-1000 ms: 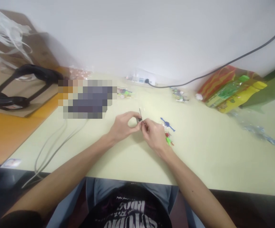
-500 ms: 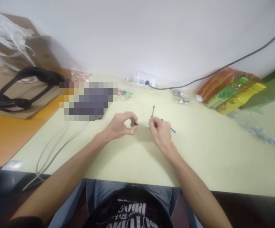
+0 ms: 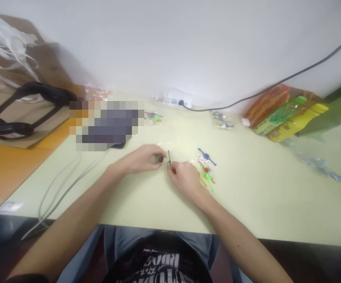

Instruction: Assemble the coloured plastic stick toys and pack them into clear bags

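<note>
Between the thumb and fingertips of my left hand (image 3: 145, 159) is a small dark piece (image 3: 160, 158), too small to name. My right hand (image 3: 184, 175) pinches a thin black stick-like plastic part (image 3: 169, 156), whose pointed end stands up from the fingers. The two hands are close together over the table, and the part and the dark piece look slightly apart. To the right of my right hand lie a blue plastic part (image 3: 207, 156), a light green stick (image 3: 207, 177), a yellow piece (image 3: 202, 180) and small red bits.
A pale table (image 3: 247, 196) spans the front. Behind are a power strip (image 3: 173, 96) with a dark cable (image 3: 235, 105), and small bags of coloured parts (image 3: 223, 121). Snack packs (image 3: 294, 122) stand right; a black frame (image 3: 26, 106) and white cables (image 3: 61, 196) are left.
My right hand has moved left and slightly toward me with the black stick, closer to my left hand, uncovering the coloured parts. My left hand has shifted a little left.
</note>
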### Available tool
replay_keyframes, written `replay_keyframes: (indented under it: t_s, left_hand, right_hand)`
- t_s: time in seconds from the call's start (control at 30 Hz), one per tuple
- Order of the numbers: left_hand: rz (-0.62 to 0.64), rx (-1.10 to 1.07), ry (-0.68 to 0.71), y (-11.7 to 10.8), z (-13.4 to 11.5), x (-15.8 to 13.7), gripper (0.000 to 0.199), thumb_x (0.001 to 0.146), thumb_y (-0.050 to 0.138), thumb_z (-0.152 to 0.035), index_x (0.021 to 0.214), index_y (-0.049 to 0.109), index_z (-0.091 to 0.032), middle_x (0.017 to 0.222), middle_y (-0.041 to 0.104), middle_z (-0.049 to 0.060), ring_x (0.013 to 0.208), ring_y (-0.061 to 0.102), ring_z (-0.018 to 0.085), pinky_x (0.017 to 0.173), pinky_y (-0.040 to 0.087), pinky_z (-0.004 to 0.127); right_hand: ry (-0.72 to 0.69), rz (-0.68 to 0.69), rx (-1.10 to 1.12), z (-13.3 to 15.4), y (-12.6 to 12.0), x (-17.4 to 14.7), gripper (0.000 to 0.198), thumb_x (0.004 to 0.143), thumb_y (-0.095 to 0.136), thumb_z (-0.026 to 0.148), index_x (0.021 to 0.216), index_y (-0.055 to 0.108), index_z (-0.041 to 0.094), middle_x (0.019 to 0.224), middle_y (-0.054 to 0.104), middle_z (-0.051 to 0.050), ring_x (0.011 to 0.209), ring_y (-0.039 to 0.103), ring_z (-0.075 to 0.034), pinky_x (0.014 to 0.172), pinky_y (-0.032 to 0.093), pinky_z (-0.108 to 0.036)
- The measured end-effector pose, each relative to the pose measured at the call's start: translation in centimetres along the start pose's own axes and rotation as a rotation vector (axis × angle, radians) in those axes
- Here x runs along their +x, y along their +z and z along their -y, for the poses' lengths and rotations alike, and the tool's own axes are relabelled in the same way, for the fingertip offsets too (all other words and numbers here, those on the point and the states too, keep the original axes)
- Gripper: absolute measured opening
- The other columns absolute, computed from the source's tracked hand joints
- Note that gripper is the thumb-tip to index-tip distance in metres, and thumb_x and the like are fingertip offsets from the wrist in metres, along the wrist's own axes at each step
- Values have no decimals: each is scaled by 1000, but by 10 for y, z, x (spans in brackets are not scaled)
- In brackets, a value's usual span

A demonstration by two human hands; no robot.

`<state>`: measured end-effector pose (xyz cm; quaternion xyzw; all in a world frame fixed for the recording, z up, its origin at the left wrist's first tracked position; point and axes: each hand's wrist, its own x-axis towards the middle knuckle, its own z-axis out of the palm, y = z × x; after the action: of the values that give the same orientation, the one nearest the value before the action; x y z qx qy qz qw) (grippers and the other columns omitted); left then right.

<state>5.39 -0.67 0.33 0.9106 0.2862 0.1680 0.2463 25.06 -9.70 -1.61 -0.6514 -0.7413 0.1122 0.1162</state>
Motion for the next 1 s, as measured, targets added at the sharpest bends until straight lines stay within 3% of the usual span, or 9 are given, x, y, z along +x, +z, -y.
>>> replay_keyframes:
  t_s: [0.13,0.3,0.37,0.5,0.63,0.73,1.0]
  left_hand:
    - [-4,26,5,2,1,1,29,85,70,-24,114,74,-25,103,74,3,93,70,20,83,52,29]
    - [-47,25,22,8,2,2,30,91,72,-32,120,74,-24,106,73,6,95,70,21,87,54,32]
    - [-53,-7,28,10,2,1,26,94,70,-32,118,76,-25,108,72,7,94,71,20,86,55,32]
    - [-106,-112,39,11,2,1,16,96,68,-33,105,78,-23,104,72,7,85,72,17,78,56,29]
    - [-125,-145,58,11,4,1,16,95,73,-36,100,77,-22,102,73,7,89,73,19,83,56,31]
    - [-116,-128,76,13,7,2,18,93,75,-39,102,77,-23,103,74,7,93,73,20,86,56,32]
    - [-105,-95,25,17,10,2,32,90,78,-48,107,77,-21,97,72,6,83,68,18,79,54,30]
  right_hand:
    - [-51,-64,171,-6,-7,1,37,104,57,43,77,68,21,66,69,-5,58,59,-18,57,26,-29]
    - [-58,-475,422,-39,-50,-12,45,108,46,47,76,62,21,62,59,0,56,51,-14,60,37,-27]
    - [-13,-524,398,-55,-68,-22,39,106,49,47,84,66,21,63,60,0,55,51,-14,59,38,-27]
    - [-73,-328,142,-78,-76,-44,33,104,53,46,91,72,23,74,66,-2,60,58,-16,62,41,-29]
    - [-131,-277,-68,-83,-56,-59,31,104,54,47,103,75,23,88,70,-7,74,66,-20,62,43,-31]
    - [-115,-225,-171,-80,-41,-62,23,103,56,38,104,74,24,91,71,-8,80,68,-22,59,43,-31]
    - [-39,-175,-129,-67,-29,-61,15,102,58,29,96,69,23,94,72,-5,85,71,-23,63,42,-31]
